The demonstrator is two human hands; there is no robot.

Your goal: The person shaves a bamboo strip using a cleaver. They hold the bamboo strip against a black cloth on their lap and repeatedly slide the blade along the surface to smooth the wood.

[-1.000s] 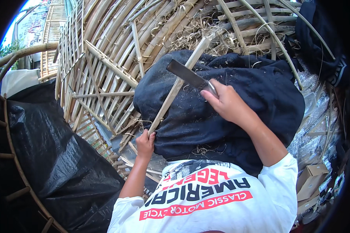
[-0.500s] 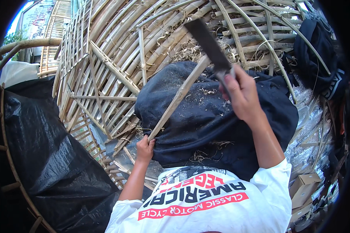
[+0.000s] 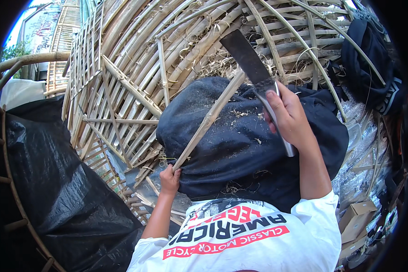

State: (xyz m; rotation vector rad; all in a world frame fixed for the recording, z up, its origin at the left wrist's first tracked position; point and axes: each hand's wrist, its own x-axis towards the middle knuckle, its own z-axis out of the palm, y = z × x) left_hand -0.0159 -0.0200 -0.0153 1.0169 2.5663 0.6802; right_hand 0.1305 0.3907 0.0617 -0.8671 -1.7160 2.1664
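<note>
My left hand (image 3: 170, 179) is closed round the lower end of a split bamboo strip (image 3: 208, 120). The strip slants up and to the right over the dark cloth (image 3: 231, 149) across my lap. In my right hand (image 3: 285, 113) is a machete (image 3: 245, 55), gripped by its metal handle, with its broad dark blade pointing up and left. The blade is close by the strip's far end; whether they touch I cannot tell. Pale shavings lie scattered on the cloth.
Bamboo slats (image 3: 186, 54) cover the ground ahead, with curled shavings among them. Black plastic sheeting (image 3: 54, 167) lies at the left beside a curved bamboo frame (image 3: 9, 136). At the right are a cardboard box (image 3: 356, 217), clear plastic (image 3: 360, 140) and a dark garment (image 3: 367, 59).
My right hand and the machete have moved slightly right and down, and the blade has tilted. The handle now shows below my fist. My left hand and the strip have barely moved.
</note>
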